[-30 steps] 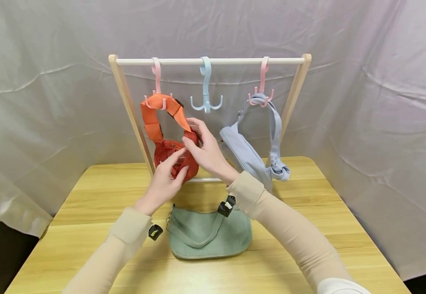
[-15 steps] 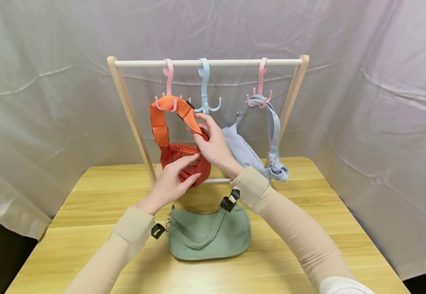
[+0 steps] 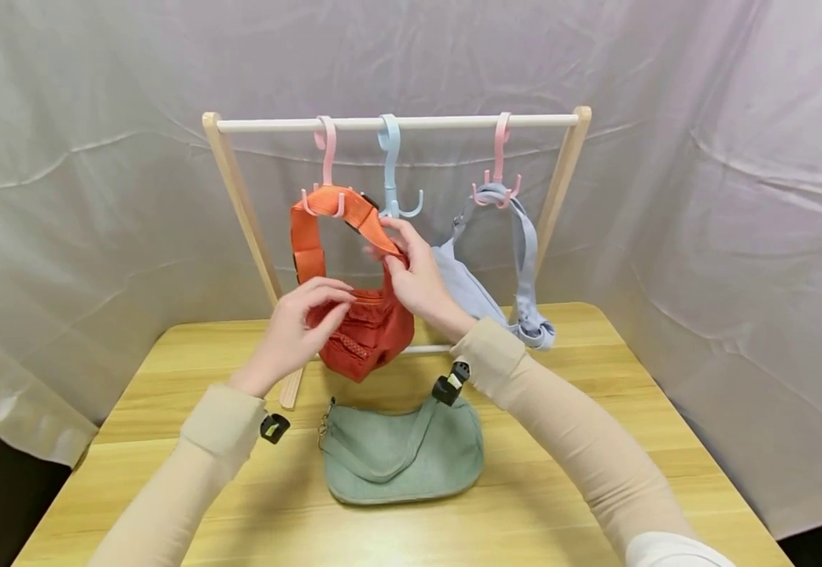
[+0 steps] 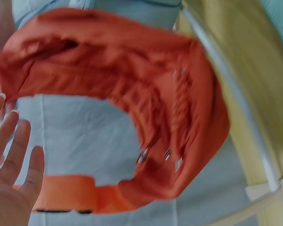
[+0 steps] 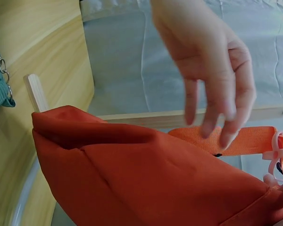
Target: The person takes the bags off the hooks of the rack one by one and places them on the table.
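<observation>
A red waist bag [image 3: 383,331] hangs by its orange strap [image 3: 306,236] from the left pink hook [image 3: 327,157] on the rack. My right hand [image 3: 421,276] pinches the bag's right end where the strap joins it; in the right wrist view only a few fingertips [image 5: 271,181] show at the edge. My left hand [image 3: 290,331] is at the bag's left side, fingers loosely spread and overlapping it in the head view. The left wrist view shows that hand [image 4: 14,174] apart from the bag's zippered front [image 4: 179,117].
A light blue hook [image 3: 391,157] hangs mid-bar, close beside the orange strap. To the right, a pale blue bag [image 3: 471,287] hangs on another pink hook [image 3: 501,150]. A green corduroy shoulder bag [image 3: 439,468] lies on the wooden table [image 3: 560,488] in front of the rack.
The left pink hook and red bag have shifted right along the bar, toward the blue hook. My left hand has let go and moved left, while my right hand keeps its grip.
</observation>
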Motion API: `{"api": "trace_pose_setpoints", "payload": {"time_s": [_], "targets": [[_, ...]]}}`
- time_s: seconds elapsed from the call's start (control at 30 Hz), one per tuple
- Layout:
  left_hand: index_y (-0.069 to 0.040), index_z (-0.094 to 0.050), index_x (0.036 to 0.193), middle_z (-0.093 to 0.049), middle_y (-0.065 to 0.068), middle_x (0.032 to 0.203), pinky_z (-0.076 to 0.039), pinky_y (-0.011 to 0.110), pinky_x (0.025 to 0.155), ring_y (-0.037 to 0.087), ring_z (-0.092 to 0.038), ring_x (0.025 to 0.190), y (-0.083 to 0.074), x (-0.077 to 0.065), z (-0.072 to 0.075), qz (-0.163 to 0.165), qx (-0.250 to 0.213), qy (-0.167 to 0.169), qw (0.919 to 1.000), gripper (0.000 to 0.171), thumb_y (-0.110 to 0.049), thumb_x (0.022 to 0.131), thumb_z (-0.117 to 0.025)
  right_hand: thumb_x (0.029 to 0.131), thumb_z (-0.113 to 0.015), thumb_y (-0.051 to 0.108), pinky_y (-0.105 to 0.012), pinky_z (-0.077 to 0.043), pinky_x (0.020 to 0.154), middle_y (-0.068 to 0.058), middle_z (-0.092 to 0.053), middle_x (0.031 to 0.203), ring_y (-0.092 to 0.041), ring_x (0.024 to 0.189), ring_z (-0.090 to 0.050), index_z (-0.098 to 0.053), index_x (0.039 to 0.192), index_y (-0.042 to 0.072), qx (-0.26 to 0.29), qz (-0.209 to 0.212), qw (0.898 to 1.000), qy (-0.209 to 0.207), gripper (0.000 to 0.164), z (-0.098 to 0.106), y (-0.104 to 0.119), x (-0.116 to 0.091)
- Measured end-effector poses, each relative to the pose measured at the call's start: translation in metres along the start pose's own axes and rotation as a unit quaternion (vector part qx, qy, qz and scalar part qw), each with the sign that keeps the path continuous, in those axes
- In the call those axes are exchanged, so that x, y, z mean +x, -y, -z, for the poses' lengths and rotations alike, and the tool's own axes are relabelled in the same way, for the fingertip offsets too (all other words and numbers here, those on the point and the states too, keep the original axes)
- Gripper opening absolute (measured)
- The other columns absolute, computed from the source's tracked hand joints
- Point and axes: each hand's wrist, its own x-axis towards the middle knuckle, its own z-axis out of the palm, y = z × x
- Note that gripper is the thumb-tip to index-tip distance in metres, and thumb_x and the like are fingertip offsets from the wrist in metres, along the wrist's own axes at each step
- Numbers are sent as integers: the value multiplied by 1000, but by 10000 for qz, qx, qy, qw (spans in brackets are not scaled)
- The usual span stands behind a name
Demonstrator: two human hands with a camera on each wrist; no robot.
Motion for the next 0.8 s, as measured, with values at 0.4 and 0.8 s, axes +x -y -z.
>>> {"api": "trace_pose_setpoints", "payload": {"time_s": [0.4,0.8], "targets": [[-1,-65,121,-67,11,119,-46,18,95,6,-61,106,-5,44,43,901,-456,-1567,9825,25,-7,100,-54,95,-41,-14,-28,-49,92,-29,-70,112,-36,109,-66,-48,141,3,158,-117,9998,75,49,6,6,3],[-12,-46,148,-52,11,151,-37,37,120,24,-49,141,-13,78,56,1849,-634,-1456,9698,44,-24,106,-44,88,-37,-19,-25,-49,85,-33,-67,109,-46,108,-65,-50,137,-1,682,-285,9970,222,54,7,11,5]]}}
